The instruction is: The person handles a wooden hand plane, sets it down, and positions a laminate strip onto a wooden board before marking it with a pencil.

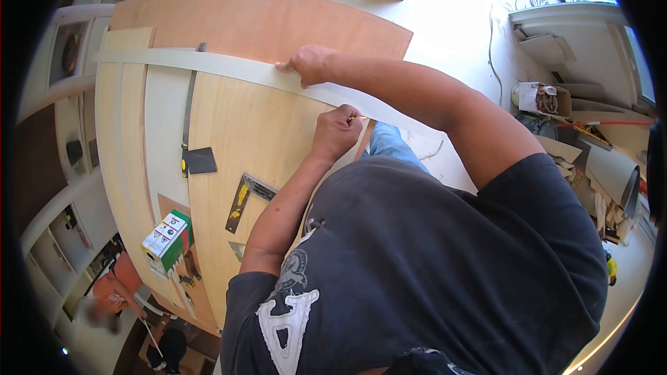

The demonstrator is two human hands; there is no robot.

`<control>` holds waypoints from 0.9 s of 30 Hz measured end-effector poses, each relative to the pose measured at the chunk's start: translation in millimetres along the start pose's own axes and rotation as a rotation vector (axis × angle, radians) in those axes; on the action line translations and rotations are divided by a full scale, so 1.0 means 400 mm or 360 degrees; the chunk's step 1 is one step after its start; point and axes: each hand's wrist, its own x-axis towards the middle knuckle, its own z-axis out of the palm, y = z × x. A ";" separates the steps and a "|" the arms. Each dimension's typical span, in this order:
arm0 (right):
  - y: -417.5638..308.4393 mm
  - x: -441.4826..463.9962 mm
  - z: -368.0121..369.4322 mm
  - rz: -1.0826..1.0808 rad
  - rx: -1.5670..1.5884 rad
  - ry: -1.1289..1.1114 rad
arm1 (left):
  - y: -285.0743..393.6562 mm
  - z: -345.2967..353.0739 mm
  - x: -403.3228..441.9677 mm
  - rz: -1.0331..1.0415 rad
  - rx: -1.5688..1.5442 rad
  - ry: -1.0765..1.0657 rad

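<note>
A long white straight strip [236, 69] lies across the light wood board [257, 121], near the orange-brown panel. My right hand [310, 66] presses on the strip, index finger stretched along it and thumb over its face; the other fingers are curled. Close to the strip's near edge, my left hand [337, 132] is closed around a thin yellow pencil-like marker [356, 118]. A black and yellow square [240, 201] rests on the board by my left forearm. Farther left is a long dark metal bar [189, 107] with a yellow-black end and a dark flat piece beside it.
An orange-brown panel [264, 24] lies beyond the strip. A green and white box [167, 242] sits at the board's left. Another person in orange [114, 285] is at lower left. Cardboard scraps [597, 187] and a carton [542, 99] are piled at right; a cable [492, 55] crosses the floor.
</note>
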 end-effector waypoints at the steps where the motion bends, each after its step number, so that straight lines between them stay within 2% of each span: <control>1: 0.001 -0.002 0.000 -0.0005 -0.0004 0.0012 | -0.004 0.001 0.001 0.0014 -0.0007 0.0020; 18: 0.007 -0.001 0.010 0.0017 0.0034 0.0029 | -0.007 0.001 0.005 0.0085 -0.0012 0.0088; 27: 0.014 0.008 0.017 0.0001 -0.0015 0.0019 | -0.023 -0.078 0.004 -0.0269 -0.0219 0.0244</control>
